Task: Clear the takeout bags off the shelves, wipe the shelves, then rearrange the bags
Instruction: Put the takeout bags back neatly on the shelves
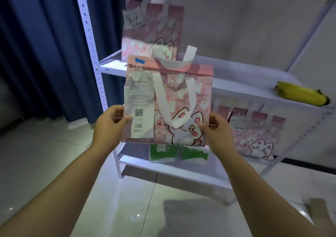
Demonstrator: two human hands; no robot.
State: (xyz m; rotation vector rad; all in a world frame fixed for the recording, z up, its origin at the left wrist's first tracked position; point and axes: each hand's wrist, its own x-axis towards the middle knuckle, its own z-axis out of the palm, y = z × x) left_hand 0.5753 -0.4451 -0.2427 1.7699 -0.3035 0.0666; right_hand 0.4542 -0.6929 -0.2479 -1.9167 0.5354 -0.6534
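Shelves (245,84) behind pink bag (183,98), left hand (109,123) and right hand (217,129) pinching its edges

Three pink cat bags, namely the held bag (200,95), the back bag (156,27) and the low bag (254,138), one green bag (190,155), two hands, left hand (109,122) and right hand (216,129), one banana (300,95), one blue curtain (45,45), one shelf rack (94,55)
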